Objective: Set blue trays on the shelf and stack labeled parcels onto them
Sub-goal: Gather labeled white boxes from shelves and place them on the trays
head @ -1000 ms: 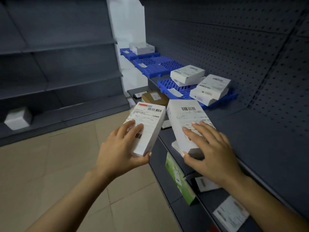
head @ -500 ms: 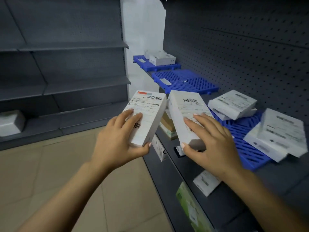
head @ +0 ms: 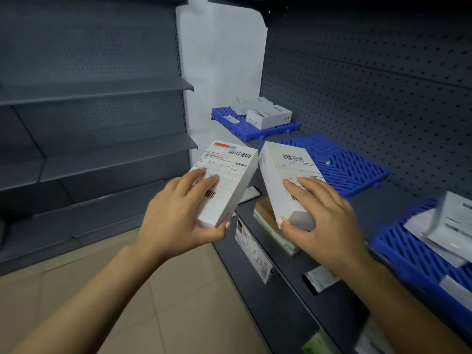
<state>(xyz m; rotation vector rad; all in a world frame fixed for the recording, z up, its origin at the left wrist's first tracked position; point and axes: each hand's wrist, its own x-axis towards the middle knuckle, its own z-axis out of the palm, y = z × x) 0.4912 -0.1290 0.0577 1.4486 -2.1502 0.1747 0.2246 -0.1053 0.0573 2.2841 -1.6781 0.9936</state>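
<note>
My left hand [head: 178, 213] grips a white labeled parcel [head: 229, 175] with a red-topped label, held just left of the shelf edge. My right hand [head: 321, 215] grips a second white labeled parcel [head: 286, 172] over the shelf's front. Behind that parcel lies a bare blue tray [head: 339, 162] on the dark shelf [head: 357, 208]. A far blue tray [head: 255, 125] carries white parcels [head: 268, 116]. At the right edge a near blue tray [head: 408, 254] holds blurred white parcels [head: 444, 226].
A brown and green box [head: 265, 215] lies on the shelf under my right hand's parcel. Loose labels [head: 321, 278] and a price tag strip [head: 251, 249] sit along the shelf front. Grey shelving [head: 89, 123] stands to the left over a tiled floor [head: 166, 302].
I have moved along the shelf with both parcels still held. The bare middle tray is nearer now, and the tray with parcels has slid to the right edge.
</note>
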